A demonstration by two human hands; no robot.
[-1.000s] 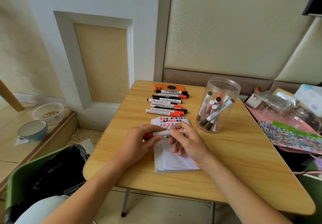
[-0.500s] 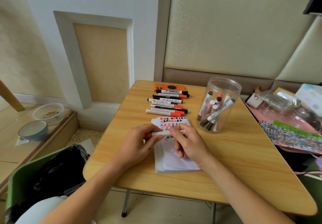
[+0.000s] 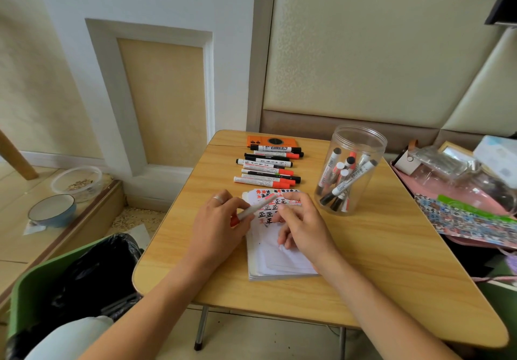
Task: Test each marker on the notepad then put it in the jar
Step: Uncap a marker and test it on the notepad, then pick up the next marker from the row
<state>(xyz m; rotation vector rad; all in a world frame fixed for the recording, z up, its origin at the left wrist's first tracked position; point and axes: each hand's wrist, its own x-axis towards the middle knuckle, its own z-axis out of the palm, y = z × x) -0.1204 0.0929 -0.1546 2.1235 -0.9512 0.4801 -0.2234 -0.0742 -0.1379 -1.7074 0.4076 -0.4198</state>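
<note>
My left grip (image 3: 215,219): fingers curled round a red marker (image 3: 253,210), held tilted over the notepad (image 3: 279,259). My right grip (image 3: 303,224): fingers curled near the marker's far end; whether they pinch a cap, I cannot tell. Notepad: flat on the counter (image 3: 377,261), top rows filled with red and black "正" marks. Jar (image 3: 351,169): upright just right of the notepad, holding several markers. Loose markers (image 3: 268,168): a row beyond the notepad, label print too small to read.

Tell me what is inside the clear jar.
The clear jar holds several markers leaning on end, some with black caps, some with red. An exact count is not possible because they overlap; nothing else shows inside.
</note>
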